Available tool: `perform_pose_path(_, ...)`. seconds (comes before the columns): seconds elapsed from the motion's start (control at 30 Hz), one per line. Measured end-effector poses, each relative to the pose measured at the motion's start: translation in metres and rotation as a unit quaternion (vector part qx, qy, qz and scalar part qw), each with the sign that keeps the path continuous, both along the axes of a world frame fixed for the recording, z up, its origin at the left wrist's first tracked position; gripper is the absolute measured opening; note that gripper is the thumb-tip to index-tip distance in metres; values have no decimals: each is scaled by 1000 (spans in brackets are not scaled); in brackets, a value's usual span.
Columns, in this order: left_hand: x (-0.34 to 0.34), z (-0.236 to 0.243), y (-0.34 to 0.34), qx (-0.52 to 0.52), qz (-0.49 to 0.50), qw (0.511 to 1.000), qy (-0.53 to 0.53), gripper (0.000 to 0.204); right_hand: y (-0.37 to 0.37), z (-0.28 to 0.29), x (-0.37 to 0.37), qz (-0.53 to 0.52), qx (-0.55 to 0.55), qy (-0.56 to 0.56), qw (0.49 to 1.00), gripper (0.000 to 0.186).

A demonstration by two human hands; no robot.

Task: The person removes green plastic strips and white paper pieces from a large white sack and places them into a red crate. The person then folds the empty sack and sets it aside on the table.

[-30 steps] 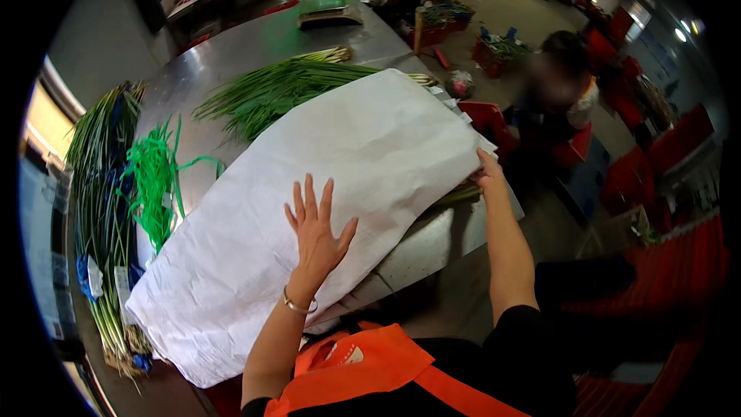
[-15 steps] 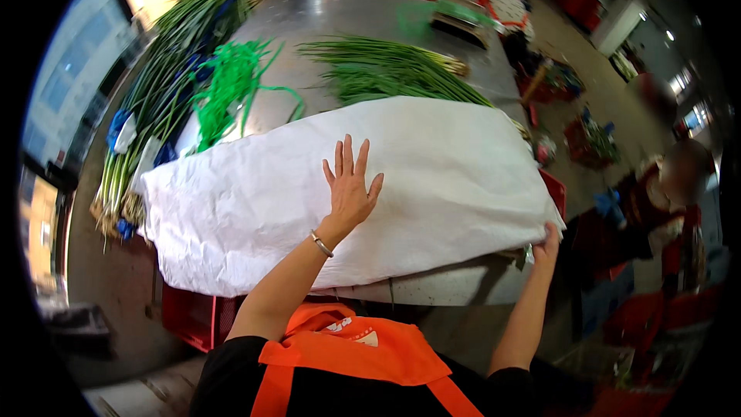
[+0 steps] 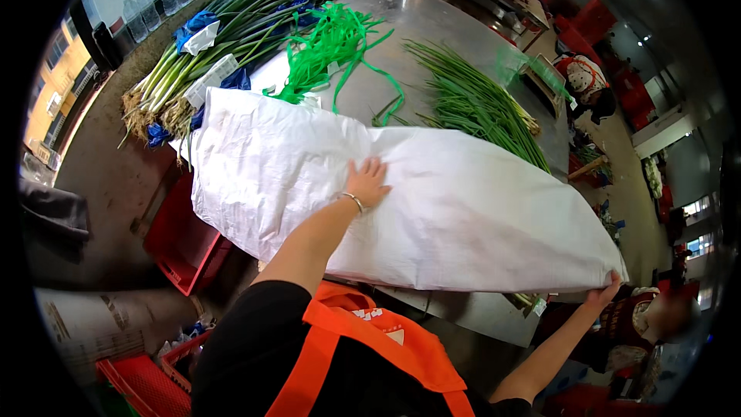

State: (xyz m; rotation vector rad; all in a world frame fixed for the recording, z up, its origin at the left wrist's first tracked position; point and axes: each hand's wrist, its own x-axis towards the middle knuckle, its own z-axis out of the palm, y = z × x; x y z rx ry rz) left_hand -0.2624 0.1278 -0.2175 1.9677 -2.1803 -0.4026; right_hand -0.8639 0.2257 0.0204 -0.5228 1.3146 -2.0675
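A large white woven sack (image 3: 478,208) lies across the near side of the metal table, bulky and creased. Flat on its middle, where the fabric dips, rests my left hand (image 3: 368,183), its fingers stretched out and holding nothing. My right hand (image 3: 606,291) pinches the sack's near right corner, thumb on top and fingers partly hidden. Just behind the sack lie green plastic ties (image 3: 320,54) in a tangled heap and a bunch of thin green stalks (image 3: 482,104). What fills the sack is hidden.
Long scallions (image 3: 239,38) with roots and blue wrapping lie along the table's left side. The metal table (image 3: 386,11) stretches away behind. A red crate (image 3: 181,239) stands below at left. Near my right hand is another person (image 3: 633,324).
The view has swung, shifting the scene. My left hand has gone from raised, spread fingers to lying on the sack, pressing it in. My right hand keeps hold of the corner.
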Motion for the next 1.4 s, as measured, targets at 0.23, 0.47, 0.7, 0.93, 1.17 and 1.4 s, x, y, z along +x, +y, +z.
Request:
perform_pose_path(0.23, 91, 37, 10, -69, -10, 897, 437, 45, 36, 115, 238, -17, -5, 110, 994, 46)
perform_pose_path(0.47, 273, 71, 62, 238, 60, 571, 783, 68, 51, 55, 548, 380, -44, 522, 762, 31)
perform_pose_path(0.7, 355, 131, 99, 171, 27, 685, 708, 56, 83, -65, 769, 624, -52, 527, 574, 23)
perform_pose_path(0.93, 422, 87, 145, 114, 169, 578, 790, 49, 69, -71, 764, 655, 88, 431, 614, 29)
perform_pose_path(1.17, 406, 56, 103, -67, 282, 735, 613, 29, -9, -144, 656, 218, 86, 692, 683, 40)
perform_pose_path(1.4, 430, 52, 23, -347, 291, 811, 370, 39, -2, -184, 584, 232, 287, 734, 570, 51)
